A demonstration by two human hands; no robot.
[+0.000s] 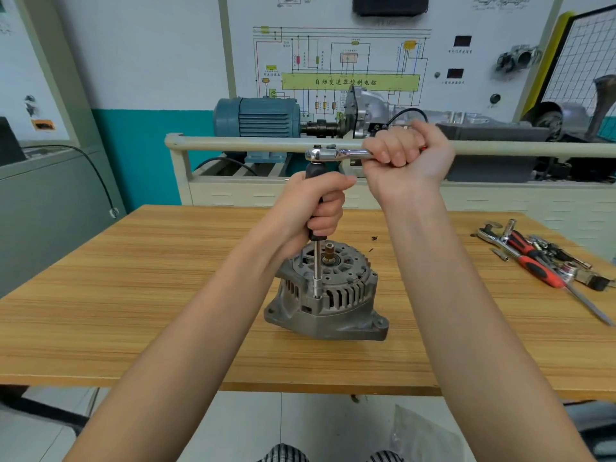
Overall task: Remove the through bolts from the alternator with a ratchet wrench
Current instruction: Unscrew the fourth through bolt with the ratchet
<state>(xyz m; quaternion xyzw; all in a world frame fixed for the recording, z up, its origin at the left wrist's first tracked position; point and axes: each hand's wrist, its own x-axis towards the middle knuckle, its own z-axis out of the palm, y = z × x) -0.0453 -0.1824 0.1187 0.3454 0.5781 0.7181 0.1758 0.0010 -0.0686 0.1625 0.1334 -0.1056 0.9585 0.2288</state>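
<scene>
The fingers of the right hand were curled tight round the handle of the ratchet wrench, thumb side toward the chrome head, with a sliver of red grip showing at the far edge of the fist. The wrench lay level, its head sitting on top of a black-handled extension driver. The left hand gripped that black handle, fingers wrapped round it and thumb lying across the top, holding the driver upright. Below the hand a slim steel shaft ran straight down to a socket seated at the near left rim of the alternator, where a through bolt would be; the bolt head itself was hidden by the socket.

The alternator stood on its mounting end near the middle of the wooden tabletop, shaft stub pointing up, its grey vented housing facing the camera. Well apart to the right, near the tabletop's edge, lay a pile of loose tools: a red-and-black screwdriver, another ratchet, sockets and bits. Behind the tabletop stood a training rig with a blue electric motor and a wiring-diagram board on the wall
</scene>
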